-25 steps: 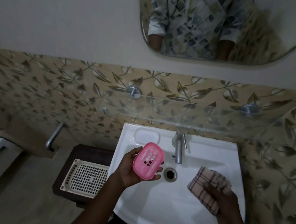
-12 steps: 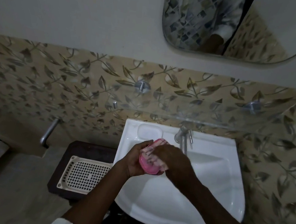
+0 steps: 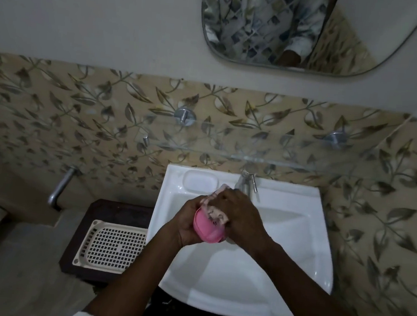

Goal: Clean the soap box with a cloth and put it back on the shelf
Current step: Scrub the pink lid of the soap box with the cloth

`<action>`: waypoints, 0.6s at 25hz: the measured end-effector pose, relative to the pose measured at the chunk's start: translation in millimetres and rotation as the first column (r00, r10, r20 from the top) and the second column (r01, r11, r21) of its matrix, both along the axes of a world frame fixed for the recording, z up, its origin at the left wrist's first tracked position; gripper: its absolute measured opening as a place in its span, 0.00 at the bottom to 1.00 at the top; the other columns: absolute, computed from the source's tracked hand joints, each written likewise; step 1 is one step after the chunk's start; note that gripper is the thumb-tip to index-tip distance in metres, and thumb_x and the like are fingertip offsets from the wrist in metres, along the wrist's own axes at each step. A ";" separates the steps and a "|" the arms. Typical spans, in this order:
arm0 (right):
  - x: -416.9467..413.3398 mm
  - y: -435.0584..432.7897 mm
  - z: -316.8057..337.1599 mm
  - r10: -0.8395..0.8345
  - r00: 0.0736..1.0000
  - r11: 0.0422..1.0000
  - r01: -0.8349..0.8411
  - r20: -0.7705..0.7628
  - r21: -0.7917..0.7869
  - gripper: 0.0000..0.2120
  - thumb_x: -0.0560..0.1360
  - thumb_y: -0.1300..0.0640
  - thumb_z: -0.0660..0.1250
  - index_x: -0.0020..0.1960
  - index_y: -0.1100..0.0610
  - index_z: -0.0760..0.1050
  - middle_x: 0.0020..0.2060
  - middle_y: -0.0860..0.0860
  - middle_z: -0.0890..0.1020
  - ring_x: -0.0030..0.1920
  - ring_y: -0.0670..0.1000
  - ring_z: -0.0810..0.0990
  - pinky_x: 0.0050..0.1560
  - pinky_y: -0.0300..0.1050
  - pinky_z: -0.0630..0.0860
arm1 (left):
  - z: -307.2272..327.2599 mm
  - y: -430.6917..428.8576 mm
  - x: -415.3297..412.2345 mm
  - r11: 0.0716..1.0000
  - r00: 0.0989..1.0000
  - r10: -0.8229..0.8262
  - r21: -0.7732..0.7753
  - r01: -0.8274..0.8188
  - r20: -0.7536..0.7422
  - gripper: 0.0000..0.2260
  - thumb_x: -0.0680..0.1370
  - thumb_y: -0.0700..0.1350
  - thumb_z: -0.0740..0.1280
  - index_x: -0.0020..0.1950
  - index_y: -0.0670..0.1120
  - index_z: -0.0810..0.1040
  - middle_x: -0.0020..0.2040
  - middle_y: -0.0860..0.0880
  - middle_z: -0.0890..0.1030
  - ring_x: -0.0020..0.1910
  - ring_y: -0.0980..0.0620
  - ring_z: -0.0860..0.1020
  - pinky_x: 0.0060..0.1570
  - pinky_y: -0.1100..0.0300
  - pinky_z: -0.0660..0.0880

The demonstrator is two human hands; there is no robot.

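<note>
The pink soap box [image 3: 206, 228] is held above the white sink [image 3: 281, 263], gripped from the left by my left hand [image 3: 186, 223]. My right hand [image 3: 241, 214] holds the checked cloth [image 3: 216, 211] bunched against the top of the box, covering most of it. Only the box's lower pink end shows. A clear glass shelf [image 3: 267, 148] runs along the tiled wall above the sink, with nothing on it.
A chrome tap [image 3: 247, 183] stands just behind my hands. A cream plastic basket [image 3: 111, 248] lies on a dark stool [image 3: 119, 212] left of the sink. A mirror [image 3: 306, 26] hangs above. A metal pipe [image 3: 60, 188] juts from the wall at left.
My right hand brought the cloth from the right side of the sink onto the soap box. Both hands now meet over the basin.
</note>
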State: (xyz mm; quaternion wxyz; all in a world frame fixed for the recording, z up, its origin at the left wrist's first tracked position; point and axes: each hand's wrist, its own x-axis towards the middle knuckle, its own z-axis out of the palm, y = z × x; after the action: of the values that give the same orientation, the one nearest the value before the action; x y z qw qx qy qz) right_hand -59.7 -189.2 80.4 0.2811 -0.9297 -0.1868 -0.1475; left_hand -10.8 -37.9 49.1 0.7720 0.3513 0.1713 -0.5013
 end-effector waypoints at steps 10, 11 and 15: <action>1.5 -5.9 -2.7 -0.015 0.997 0.998 0.010 -0.079 -0.061 0.16 0.69 0.62 0.68 0.57 0.57 0.81 0.50 0.55 0.80 0.51 0.58 0.77 0.48 0.48 0.76 | -5.1 -2.8 -2.2 1.000 1.000 -0.007 -0.030 0.007 0.017 0.17 0.72 0.50 0.69 0.54 0.39 0.83 0.52 0.38 0.82 0.49 0.39 0.80 0.48 0.49 0.80; 3.7 -2.1 -6.0 -0.064 0.993 0.998 0.061 -0.101 -0.036 0.17 0.68 0.66 0.69 0.56 0.59 0.81 0.51 0.56 0.80 0.53 0.60 0.78 0.49 0.50 0.77 | -8.0 0.0 -2.2 0.999 1.000 0.002 -0.048 -0.003 -0.010 0.17 0.72 0.49 0.69 0.54 0.38 0.83 0.51 0.38 0.82 0.49 0.39 0.80 0.47 0.49 0.80; -1.4 11.9 -9.2 0.127 0.981 0.986 -0.141 -0.143 -0.089 0.11 0.71 0.67 0.69 0.53 0.61 0.82 0.50 0.57 0.83 0.53 0.58 0.80 0.55 0.51 0.77 | -13.3 15.0 -4.9 0.999 1.000 -0.008 -0.033 0.009 0.009 0.17 0.71 0.48 0.70 0.52 0.36 0.84 0.49 0.37 0.84 0.45 0.39 0.84 0.46 0.49 0.81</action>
State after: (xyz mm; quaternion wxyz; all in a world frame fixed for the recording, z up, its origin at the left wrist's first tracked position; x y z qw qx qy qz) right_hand -61.2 -177.3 71.2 0.2565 -0.9356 -0.2364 -0.0547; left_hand -15.7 -22.9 35.7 0.7762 0.3416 0.1581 -0.5058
